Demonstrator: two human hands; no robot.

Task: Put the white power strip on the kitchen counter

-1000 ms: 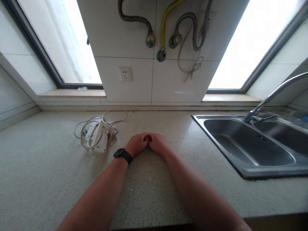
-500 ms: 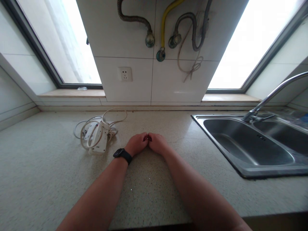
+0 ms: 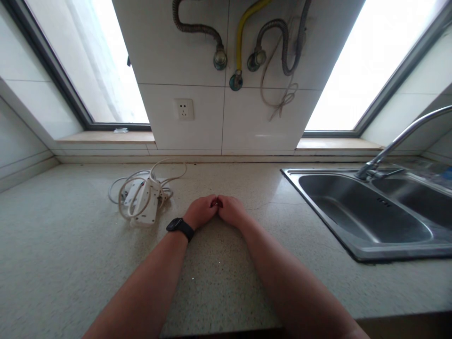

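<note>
My left hand (image 3: 201,210) is curled into a fist on the speckled countertop (image 3: 219,292). Its knuckles meet those of my right hand (image 3: 230,210), closed the same way. No object shows in either fist, though the palm sides are hidden. A black watch (image 3: 180,227) is strapped round my left wrist. To the left of my left hand lies a white power strip (image 3: 147,202), with its pale cord (image 3: 124,212) looped loosely over and around it.
A double steel sink (image 3: 356,247) with a chrome faucet (image 3: 391,146) is set into the counter on the right. The tiled wall behind carries a socket (image 3: 184,109), a yellow pipe (image 3: 239,42) and grey hoses (image 3: 197,28). Windows flank it.
</note>
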